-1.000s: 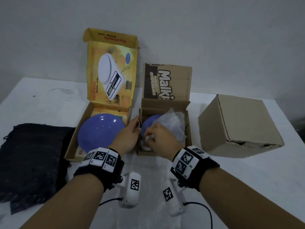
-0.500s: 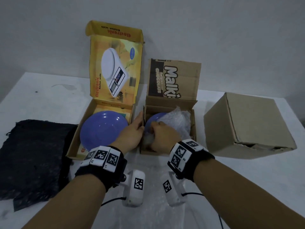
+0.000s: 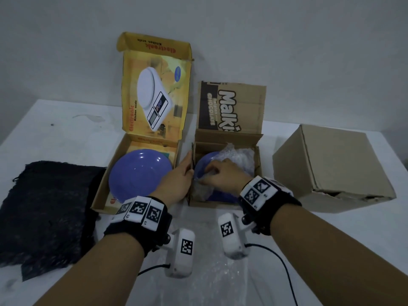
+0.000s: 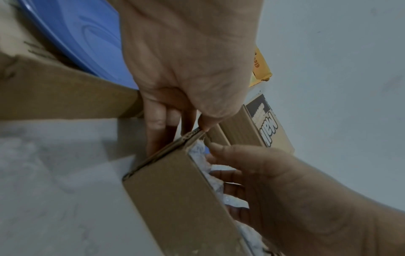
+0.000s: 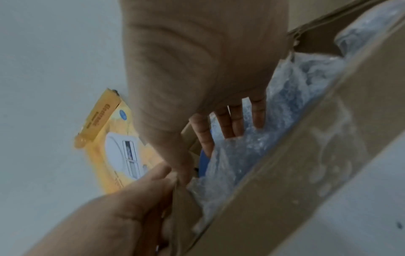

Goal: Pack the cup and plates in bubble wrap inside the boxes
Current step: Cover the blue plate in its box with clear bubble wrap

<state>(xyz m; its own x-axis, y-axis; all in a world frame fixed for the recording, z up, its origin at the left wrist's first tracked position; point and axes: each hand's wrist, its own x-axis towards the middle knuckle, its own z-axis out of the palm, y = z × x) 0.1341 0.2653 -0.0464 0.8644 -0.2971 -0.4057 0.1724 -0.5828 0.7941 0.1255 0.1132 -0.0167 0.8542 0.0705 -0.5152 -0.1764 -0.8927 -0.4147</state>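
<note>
An open brown box [image 3: 257,164] stands at mid-table, holding a blue plate [image 3: 205,160] half covered by crumpled bubble wrap [image 3: 238,155]. My left hand [image 3: 186,171] pinches the box's left wall [image 4: 175,190], thumb on the top edge and fingers [image 4: 157,121] down the outside. My right hand [image 3: 212,173] reaches into the box, its fingers [image 5: 232,121] dug into the bubble wrap [image 5: 252,152] at the plate's left edge. A second blue plate [image 3: 141,173] lies bare in the open yellow scale box [image 3: 103,186] to the left. No cup shows.
A closed cardboard box [image 3: 331,168] sits to the right of the brown box. A black cloth [image 3: 44,208] lies at the left. A bubble wrap sheet [image 3: 209,272] is spread on the white table in front, under my wrists. The wall is close behind.
My right hand has moved from the box's near left corner further in, over the plate's left edge, still handling the wrap. My left hand has stayed on the box wall.
</note>
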